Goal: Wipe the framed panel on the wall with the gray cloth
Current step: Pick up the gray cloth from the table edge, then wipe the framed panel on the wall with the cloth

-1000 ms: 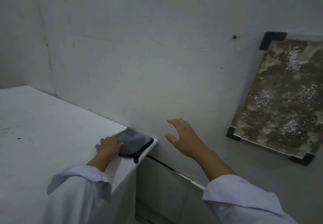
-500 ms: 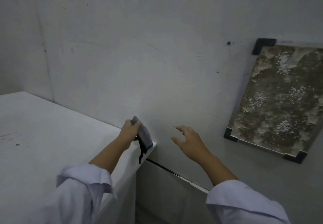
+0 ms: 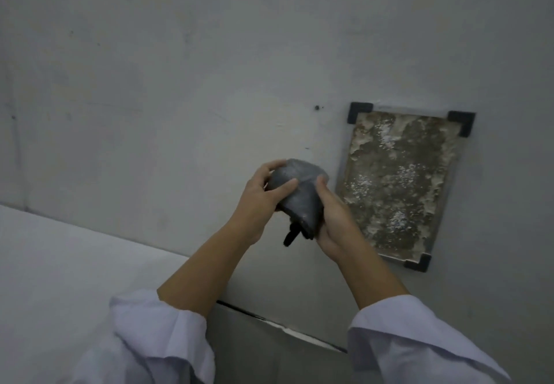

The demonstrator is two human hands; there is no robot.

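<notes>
The folded gray cloth (image 3: pixel 301 197) is held up in front of the wall between both hands. My left hand (image 3: pixel 257 200) grips its left side, thumb across the front. My right hand (image 3: pixel 335 221) grips its right and lower side, fingertips curled over the top edge. A short dark tag hangs from the cloth's bottom. The framed panel (image 3: pixel 398 179) hangs on the wall just right of the hands; its surface is mottled brown with white flecks, and black brackets sit at its corners. The cloth is apart from the panel.
A white cabinet top (image 3: pixel 75 269) lies at the lower left against the gray wall (image 3: pixel 180 83). Below the hands a wall seam with a chipped edge (image 3: pixel 284 326) runs diagonally. A small dark spot (image 3: pixel 317 108) marks the wall left of the panel.
My left hand lifted the cloth off the cabinet corner and carried it right and up. My right hand came in and took hold of it. The view turned toward the panel.
</notes>
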